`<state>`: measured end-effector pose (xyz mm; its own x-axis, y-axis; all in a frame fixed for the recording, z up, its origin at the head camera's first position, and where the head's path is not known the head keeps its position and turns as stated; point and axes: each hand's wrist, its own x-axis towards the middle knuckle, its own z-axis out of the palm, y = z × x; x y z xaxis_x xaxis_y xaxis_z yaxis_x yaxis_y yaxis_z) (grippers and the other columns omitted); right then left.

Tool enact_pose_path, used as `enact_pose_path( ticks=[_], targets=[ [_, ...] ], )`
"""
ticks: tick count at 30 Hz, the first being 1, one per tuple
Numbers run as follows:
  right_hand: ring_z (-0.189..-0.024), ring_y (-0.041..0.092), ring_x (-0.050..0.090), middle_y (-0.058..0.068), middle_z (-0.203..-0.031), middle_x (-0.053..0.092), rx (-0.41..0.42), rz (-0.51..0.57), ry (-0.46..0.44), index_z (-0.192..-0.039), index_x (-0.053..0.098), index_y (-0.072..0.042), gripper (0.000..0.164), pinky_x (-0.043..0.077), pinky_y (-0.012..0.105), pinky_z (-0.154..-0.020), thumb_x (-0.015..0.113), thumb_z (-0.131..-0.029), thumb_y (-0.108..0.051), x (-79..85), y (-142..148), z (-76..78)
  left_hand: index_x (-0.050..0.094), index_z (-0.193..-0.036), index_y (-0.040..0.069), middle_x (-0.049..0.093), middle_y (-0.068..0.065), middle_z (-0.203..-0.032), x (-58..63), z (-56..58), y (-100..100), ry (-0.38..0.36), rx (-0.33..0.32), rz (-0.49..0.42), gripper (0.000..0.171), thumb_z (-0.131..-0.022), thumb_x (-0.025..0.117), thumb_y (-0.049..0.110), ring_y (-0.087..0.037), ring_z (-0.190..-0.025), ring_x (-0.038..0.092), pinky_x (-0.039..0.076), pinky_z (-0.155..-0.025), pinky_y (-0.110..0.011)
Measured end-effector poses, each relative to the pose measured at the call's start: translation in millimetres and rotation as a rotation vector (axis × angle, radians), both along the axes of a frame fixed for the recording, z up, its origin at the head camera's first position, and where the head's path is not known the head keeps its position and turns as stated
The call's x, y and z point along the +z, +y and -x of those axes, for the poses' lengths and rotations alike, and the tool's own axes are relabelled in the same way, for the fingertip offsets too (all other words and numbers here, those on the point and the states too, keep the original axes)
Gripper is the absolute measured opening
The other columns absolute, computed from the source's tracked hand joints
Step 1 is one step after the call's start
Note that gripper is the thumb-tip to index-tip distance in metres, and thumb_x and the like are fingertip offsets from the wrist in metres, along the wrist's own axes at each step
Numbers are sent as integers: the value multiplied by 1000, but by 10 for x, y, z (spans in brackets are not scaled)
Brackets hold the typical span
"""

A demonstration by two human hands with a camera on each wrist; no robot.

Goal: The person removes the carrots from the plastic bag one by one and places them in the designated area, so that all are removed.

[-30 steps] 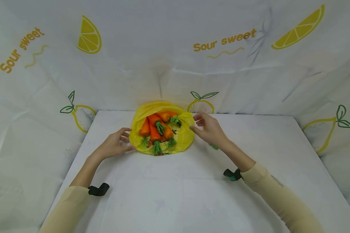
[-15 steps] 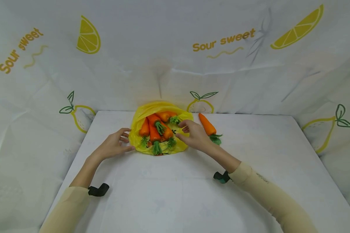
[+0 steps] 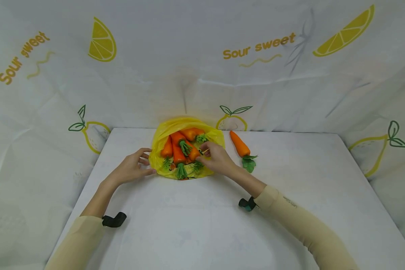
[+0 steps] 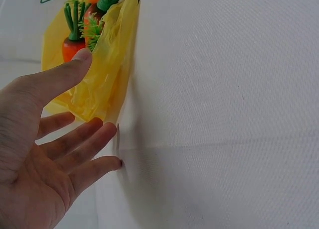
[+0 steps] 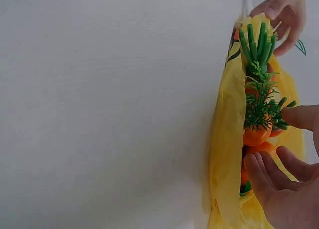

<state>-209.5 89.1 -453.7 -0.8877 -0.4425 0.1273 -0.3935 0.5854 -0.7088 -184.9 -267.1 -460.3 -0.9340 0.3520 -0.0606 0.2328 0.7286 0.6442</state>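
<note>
A yellow plastic bag [image 3: 182, 123] lies on the white table with its mouth toward me. Several orange toy carrots [image 3: 179, 154] with green tops fill it. My left hand [image 3: 131, 165] is at the bag's left side, fingers spread and fingertips right at the plastic; the left wrist view shows the thumb [image 4: 82, 55] by the bag's wall. At the mouth's right side, my right hand [image 3: 219, 160] reaches in among the carrots. In the right wrist view, its fingertips [image 5: 251, 162] are against an orange carrot [image 5: 259, 137], and the thumb is near the green leaves, apart from the fingers.
One carrot [image 3: 239, 144] with broad green leaves lies on the table [image 3: 202, 225] right of the bag. Behind the table hangs a white cloth [image 3: 175, 67] printed with lemons and lettering.
My right hand has moved left from beside the bag to inside its mouth, uncovering the loose carrot on the right. The left hand stays at the bag's side.
</note>
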Motion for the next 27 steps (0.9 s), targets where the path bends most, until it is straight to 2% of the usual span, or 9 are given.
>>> enact_pose_path(
  ticks=[16, 27],
  targets=[
    [-99, 26, 71, 18, -120, 75, -28, -52, -11, -131, 65, 2, 46, 63, 38, -89, 81, -100, -28, -148, -149, 69, 45, -157, 2, 68, -27, -138, 0, 3, 0, -1, 6, 8, 81, -93, 87, 29, -40, -119, 73, 61, -99, -56],
    [-95, 26, 75, 18, -112, 78, -48, -61, -14, -132, 61, 1, 50, 64, 38, -85, 82, -99, -29, -187, -200, 109, 45, -157, 2, 69, -26, -138, -16, 10, -10, 4, 5, 3, 81, -93, 87, 29, -40, -119, 74, 61, -100, -56]
  ],
)
